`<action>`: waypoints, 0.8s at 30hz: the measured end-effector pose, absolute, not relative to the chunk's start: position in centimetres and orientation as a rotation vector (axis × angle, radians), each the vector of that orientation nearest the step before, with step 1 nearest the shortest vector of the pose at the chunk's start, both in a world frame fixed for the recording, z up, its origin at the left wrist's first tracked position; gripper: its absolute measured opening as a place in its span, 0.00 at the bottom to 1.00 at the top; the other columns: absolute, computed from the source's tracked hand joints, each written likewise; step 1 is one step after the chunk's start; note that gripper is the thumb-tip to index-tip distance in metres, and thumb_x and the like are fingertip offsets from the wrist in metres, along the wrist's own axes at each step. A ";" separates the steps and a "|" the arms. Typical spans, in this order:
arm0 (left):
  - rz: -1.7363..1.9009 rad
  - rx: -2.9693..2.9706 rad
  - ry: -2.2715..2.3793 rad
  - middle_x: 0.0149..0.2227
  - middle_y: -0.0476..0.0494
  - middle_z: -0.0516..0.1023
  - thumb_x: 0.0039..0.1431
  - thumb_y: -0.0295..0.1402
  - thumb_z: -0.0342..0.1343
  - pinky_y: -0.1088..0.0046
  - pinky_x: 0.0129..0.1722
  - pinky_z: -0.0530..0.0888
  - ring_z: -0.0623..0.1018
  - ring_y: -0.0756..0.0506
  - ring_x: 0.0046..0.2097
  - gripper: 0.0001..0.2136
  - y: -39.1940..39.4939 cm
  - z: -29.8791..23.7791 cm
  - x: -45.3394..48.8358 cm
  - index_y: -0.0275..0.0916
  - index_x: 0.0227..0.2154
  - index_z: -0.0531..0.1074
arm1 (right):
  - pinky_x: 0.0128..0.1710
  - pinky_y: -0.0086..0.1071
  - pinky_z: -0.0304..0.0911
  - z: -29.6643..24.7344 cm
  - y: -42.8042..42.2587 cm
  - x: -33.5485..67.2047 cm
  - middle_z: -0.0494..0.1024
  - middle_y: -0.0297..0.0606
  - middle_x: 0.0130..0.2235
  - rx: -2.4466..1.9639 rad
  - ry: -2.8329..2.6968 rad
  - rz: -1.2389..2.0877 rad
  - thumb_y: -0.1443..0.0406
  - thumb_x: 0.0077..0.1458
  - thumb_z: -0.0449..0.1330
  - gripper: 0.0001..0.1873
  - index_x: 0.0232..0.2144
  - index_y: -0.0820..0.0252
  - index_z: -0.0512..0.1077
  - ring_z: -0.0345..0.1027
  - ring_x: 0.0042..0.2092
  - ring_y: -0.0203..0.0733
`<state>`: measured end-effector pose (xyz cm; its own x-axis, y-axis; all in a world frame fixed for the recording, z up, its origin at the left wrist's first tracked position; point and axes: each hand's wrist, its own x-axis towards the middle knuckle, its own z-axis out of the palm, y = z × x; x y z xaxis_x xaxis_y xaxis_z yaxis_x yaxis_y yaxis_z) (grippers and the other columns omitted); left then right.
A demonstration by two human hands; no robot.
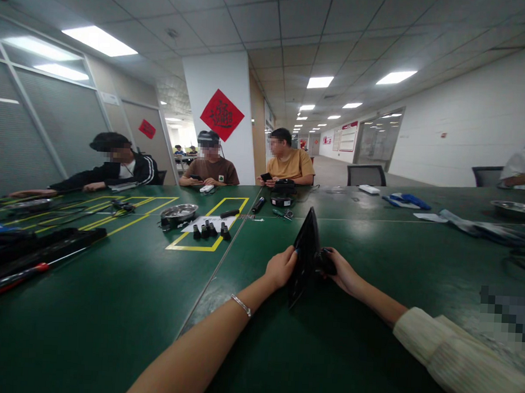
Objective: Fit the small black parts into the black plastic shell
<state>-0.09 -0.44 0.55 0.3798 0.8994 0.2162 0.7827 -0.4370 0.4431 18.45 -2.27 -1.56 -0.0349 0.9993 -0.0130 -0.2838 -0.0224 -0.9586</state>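
Observation:
My left hand [280,268] grips the left edge of a flat black panel [306,246] that stands on edge on the green table [325,352]. My right hand [342,271] is closed against the panel's right side, around a small black part [325,259] there. A thin bracelet [241,305] sits on my left wrist, and a cream knit sleeve [456,359] covers my right forearm.
Several small black parts [210,231] and a metal bowl [179,214] lie in a yellow-taped rectangle to the left. Three people sit at the table's far side; two hold phones. Black and red tools [25,260] lie at far left, blue items and another bowl [515,208] at right.

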 end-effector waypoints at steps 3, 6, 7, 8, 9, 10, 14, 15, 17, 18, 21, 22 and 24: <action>0.659 2.360 1.449 0.33 0.46 0.73 0.61 0.42 0.29 0.74 0.33 0.63 0.73 0.47 0.35 0.18 -0.4 0.5 -0.1 0.41 0.35 0.63 | 0.19 0.26 0.58 -1.6 -2.3 18.5 0.69 0.33 0.29 -0.985 -1.011 1.374 0.62 0.48 0.51 0.10 0.35 0.57 0.60 0.65 0.26 0.36; 0.657 2.345 1.448 0.34 0.46 0.73 0.61 0.41 0.30 0.74 0.33 0.64 0.73 0.47 0.36 0.17 -0.3 0.5 -0.2 0.41 0.35 0.63 | 0.19 0.26 0.58 -1.6 -2.3 18.5 0.69 0.33 0.30 -0.990 -1.013 1.378 0.61 0.48 0.51 0.11 0.35 0.57 0.60 0.65 0.26 0.36; 0.648 2.348 1.452 0.34 0.46 0.73 0.61 0.41 0.31 0.74 0.34 0.64 0.72 0.46 0.37 0.17 -0.3 0.5 -0.2 0.41 0.35 0.63 | 0.19 0.26 0.58 -1.6 -2.3 18.5 0.69 0.33 0.30 -0.992 -1.014 1.377 0.61 0.48 0.51 0.11 0.36 0.57 0.60 0.65 0.26 0.36; 0.639 2.352 1.456 0.34 0.46 0.73 0.61 0.40 0.32 0.74 0.34 0.64 0.72 0.46 0.37 0.16 -0.3 0.5 -0.2 0.40 0.35 0.63 | 0.19 0.26 0.58 -1.6 -2.3 18.5 0.69 0.33 0.30 -0.992 -1.017 1.379 0.61 0.48 0.51 0.11 0.36 0.57 0.60 0.65 0.26 0.36; 0.633 2.355 1.456 0.34 0.46 0.73 0.61 0.40 0.32 0.74 0.34 0.64 0.72 0.46 0.37 0.15 -0.3 0.5 -0.2 0.41 0.36 0.63 | 0.19 0.26 0.58 -1.6 -2.3 18.5 0.69 0.33 0.30 -0.990 -1.019 1.381 0.61 0.49 0.51 0.11 0.36 0.57 0.60 0.65 0.27 0.37; 0.631 2.354 1.457 0.34 0.46 0.73 0.61 0.39 0.33 0.74 0.34 0.64 0.72 0.46 0.37 0.15 -0.3 0.5 -0.2 0.41 0.36 0.63 | 0.19 0.26 0.58 -1.5 -2.3 18.5 0.69 0.33 0.30 -0.987 -1.019 1.383 0.61 0.49 0.51 0.11 0.36 0.57 0.60 0.65 0.27 0.37; 0.663 2.346 1.444 0.33 0.46 0.73 0.61 0.41 0.32 0.75 0.34 0.64 0.72 0.47 0.35 0.16 -0.2 0.3 -0.2 0.41 0.36 0.64 | 0.19 0.27 0.57 -1.4 -2.4 18.5 0.69 0.33 0.29 -0.991 -1.004 1.388 0.61 0.49 0.51 0.11 0.36 0.57 0.59 0.64 0.26 0.36; 0.665 2.349 1.435 0.33 0.46 0.73 0.61 0.41 0.32 0.75 0.33 0.64 0.72 0.47 0.35 0.17 -0.2 0.3 -0.2 0.40 0.36 0.64 | 0.19 0.27 0.57 -1.3 -2.4 18.5 0.68 0.33 0.29 -0.995 -1.002 1.389 0.61 0.49 0.51 0.11 0.36 0.57 0.59 0.64 0.25 0.36; 0.665 2.356 1.421 0.32 0.46 0.73 0.61 0.41 0.32 0.75 0.33 0.64 0.72 0.47 0.34 0.17 -0.2 0.3 -0.2 0.40 0.36 0.64 | 0.19 0.27 0.57 -1.3 -2.5 18.5 0.68 0.33 0.29 -0.991 -1.005 1.390 0.61 0.49 0.51 0.10 0.36 0.57 0.59 0.64 0.25 0.36; 0.665 2.358 1.418 0.32 0.46 0.73 0.61 0.41 0.31 0.75 0.33 0.64 0.72 0.47 0.34 0.17 -0.1 0.3 -0.2 0.40 0.35 0.64 | 0.19 0.27 0.57 -1.3 -2.5 18.5 0.68 0.33 0.29 -0.990 -1.005 1.390 0.61 0.49 0.51 0.10 0.36 0.56 0.59 0.64 0.25 0.36; 0.677 2.353 1.406 0.32 0.47 0.73 0.61 0.42 0.31 0.75 0.33 0.65 0.72 0.48 0.34 0.18 -0.1 0.3 -0.2 0.40 0.34 0.65 | 0.19 0.27 0.57 -1.4 -2.4 18.5 0.68 0.33 0.29 -0.990 -0.996 1.380 0.62 0.49 0.51 0.10 0.36 0.57 0.60 0.64 0.25 0.36; 0.684 2.345 1.399 0.32 0.47 0.73 0.61 0.42 0.31 0.76 0.34 0.65 0.72 0.48 0.34 0.19 -0.1 0.3 -0.2 0.40 0.34 0.65 | 0.18 0.27 0.57 -1.5 -2.3 18.5 0.68 0.33 0.29 -0.992 -0.995 1.376 0.62 0.49 0.51 0.10 0.36 0.57 0.60 0.64 0.25 0.36; 0.704 2.322 1.382 0.33 0.48 0.73 0.60 0.44 0.31 0.76 0.34 0.66 0.72 0.48 0.35 0.20 0.0 0.3 -0.2 0.40 0.34 0.66 | 0.18 0.26 0.56 -1.8 -2.1 18.5 0.68 0.33 0.28 -0.984 -0.998 1.374 0.62 0.49 0.51 0.10 0.36 0.57 0.60 0.64 0.25 0.36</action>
